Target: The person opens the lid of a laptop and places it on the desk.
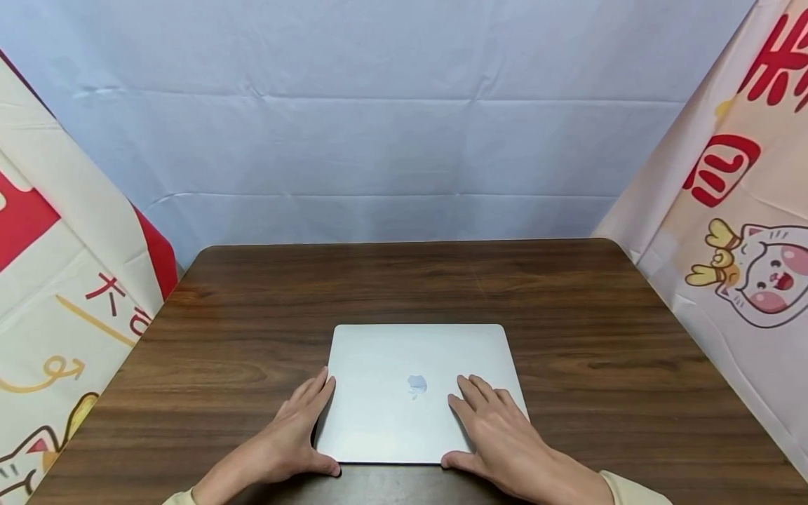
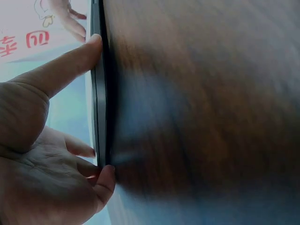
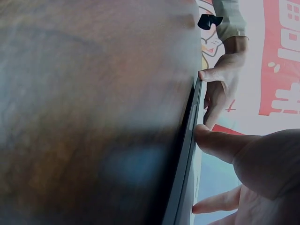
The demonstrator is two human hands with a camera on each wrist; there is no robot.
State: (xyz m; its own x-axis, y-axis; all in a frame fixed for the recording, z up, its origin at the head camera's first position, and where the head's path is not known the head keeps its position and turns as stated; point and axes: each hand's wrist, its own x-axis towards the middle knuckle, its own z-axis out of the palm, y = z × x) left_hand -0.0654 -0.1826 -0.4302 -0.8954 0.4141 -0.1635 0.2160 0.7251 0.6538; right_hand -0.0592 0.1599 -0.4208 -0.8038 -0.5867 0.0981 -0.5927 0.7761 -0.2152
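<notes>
A closed silver laptop (image 1: 372,393) with an apple logo on its lid lies flat on the brown wooden table. My left hand (image 1: 287,435) is at its front left corner, fingers stretched along the left edge and thumb at the front edge. The left wrist view shows that thumb (image 2: 75,65) straight, its tip at the laptop's dark edge (image 2: 101,103). My right hand (image 1: 505,435) lies over the front right part, fingertips spread on the lid and thumb at the front edge. In the right wrist view, the thumb (image 3: 220,143) touches that edge.
The wooden table (image 1: 252,308) stretches around the laptop on all sides. A pale blue cloth (image 1: 379,140) hangs behind it. Printed cloths with red lettering and cartoon cats hang at the left (image 1: 69,231) and right (image 1: 726,280).
</notes>
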